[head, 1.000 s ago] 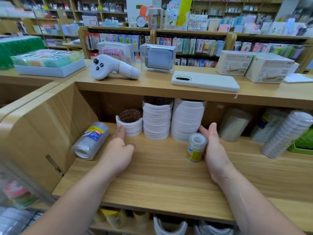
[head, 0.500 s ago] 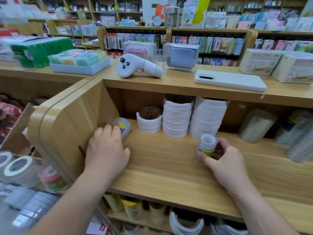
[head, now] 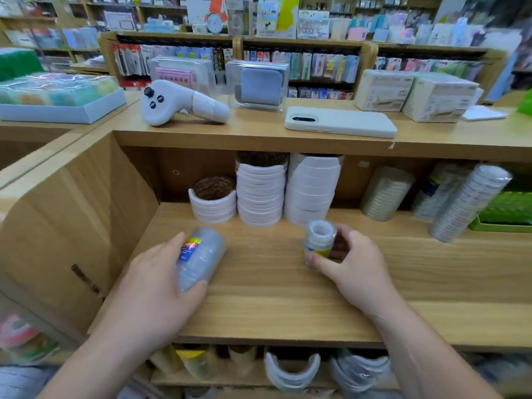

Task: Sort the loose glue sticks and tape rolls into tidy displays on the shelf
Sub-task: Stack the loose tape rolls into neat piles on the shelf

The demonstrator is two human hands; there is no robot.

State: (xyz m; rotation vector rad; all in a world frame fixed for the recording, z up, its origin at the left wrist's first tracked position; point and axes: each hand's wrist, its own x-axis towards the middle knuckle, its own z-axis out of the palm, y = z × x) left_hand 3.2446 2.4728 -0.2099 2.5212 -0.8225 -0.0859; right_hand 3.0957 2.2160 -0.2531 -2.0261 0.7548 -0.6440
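Note:
My left hand grips a long clear-wrapped pack of tape rolls with a yellow and blue label, lying on its side on the wooden shelf. A smaller upright pack of clear tape rolls with a yellow label stands to the right, and my right hand holds it between thumb and fingers. Behind them, three stacks of white tape rolls stand against the shelf's back, the left one short.
More wrapped tape packs lean at the back right beside a green tray. On the top board lie a white controller, a white phone and boxes. The shelf's wooden side wall is at left.
My left hand has brought the long tape pack from the left wall toward the shelf's middle. The right hand still holds the small pack, and the view has shifted.

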